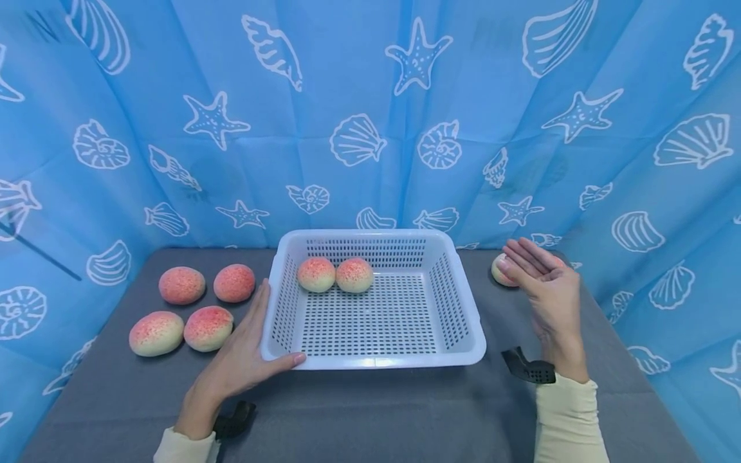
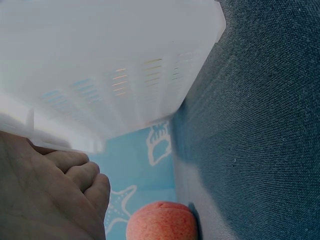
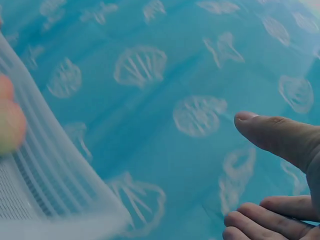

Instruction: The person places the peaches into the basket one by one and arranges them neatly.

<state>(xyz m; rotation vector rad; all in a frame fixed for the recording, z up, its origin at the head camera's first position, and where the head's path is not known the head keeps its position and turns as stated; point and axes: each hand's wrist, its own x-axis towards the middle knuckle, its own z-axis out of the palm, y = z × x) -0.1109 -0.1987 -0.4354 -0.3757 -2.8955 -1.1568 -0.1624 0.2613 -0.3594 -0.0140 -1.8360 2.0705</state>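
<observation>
- Left hand (image 1: 243, 354): is bracing the basket (image 1: 370, 361) at its front-left corner. Fingers are lying straight along the left wall's outer side; the thumb is resting on the front rim.
- Right hand (image 1: 552, 296): is hovering right of the basket, well apart from it and the left hand. Fingers are extending, thumb spread from them; the palm is holding nothing.
- Key relation: a half-hidden peach (image 1: 500, 275) is lying right of the basket, just beyond the right fingertips as the head camera sees them; the right hand is clearly nearer. Contact: cannot tell. A pink patch (image 1: 559, 262), probably another peach, is showing behind the same hand.
- Basket: its long axis is running left to right, between the hands.
- Two peaches (image 1: 316, 275) (image 1: 355, 275): are sitting side by side inside the basket, toward its back-left corner.
- Four peaches (image 1: 182, 285) (image 1: 234, 283) (image 1: 156, 334) (image 1: 209, 328): are lying left of the basket, in two rows.
- Grey cloth (image 1: 370, 418): is extending beneath the basket.
- Blue curtain (image 1: 370, 77): is hanging behind the basket.
</observation>
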